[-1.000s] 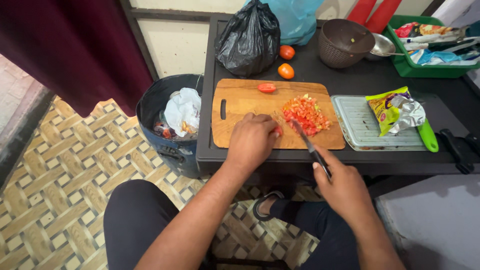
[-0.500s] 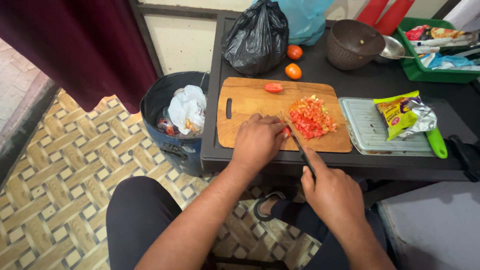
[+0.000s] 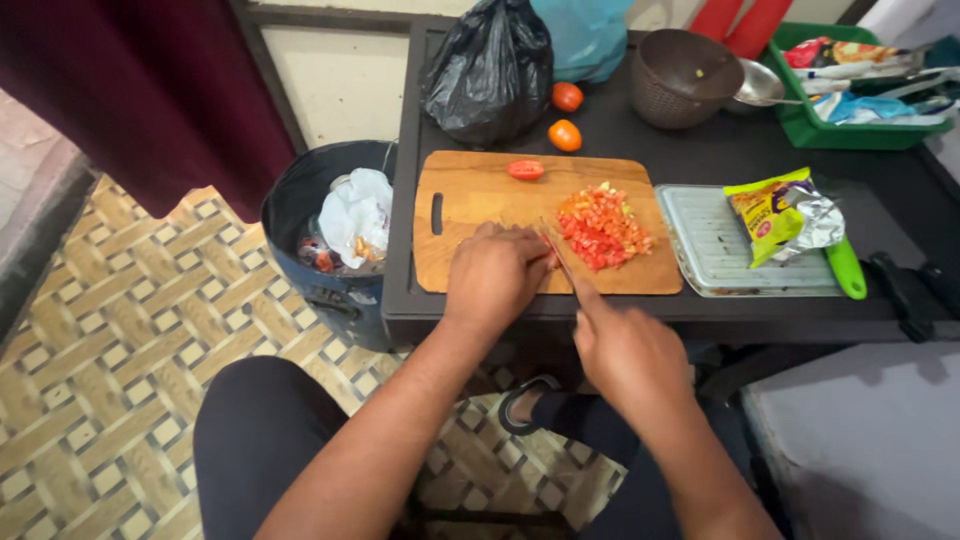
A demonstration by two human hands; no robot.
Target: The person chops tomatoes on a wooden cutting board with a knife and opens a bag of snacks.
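Knife (image 3: 556, 255) in right hand (image 3: 625, 355), left hand (image 3: 497, 275) on board (image 3: 470, 205).

Thin knife (image 3: 562, 262) angled on wooden board (image 3: 470, 200) beside diced tomato (image 3: 603, 227).

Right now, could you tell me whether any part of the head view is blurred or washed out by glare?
In the head view, the right hand and the knife it holds are slightly motion-blurred; the left hand, cutting board and chopped tomato stay sharp. Lighting is soft and even, with only mild shine on the foil packet.
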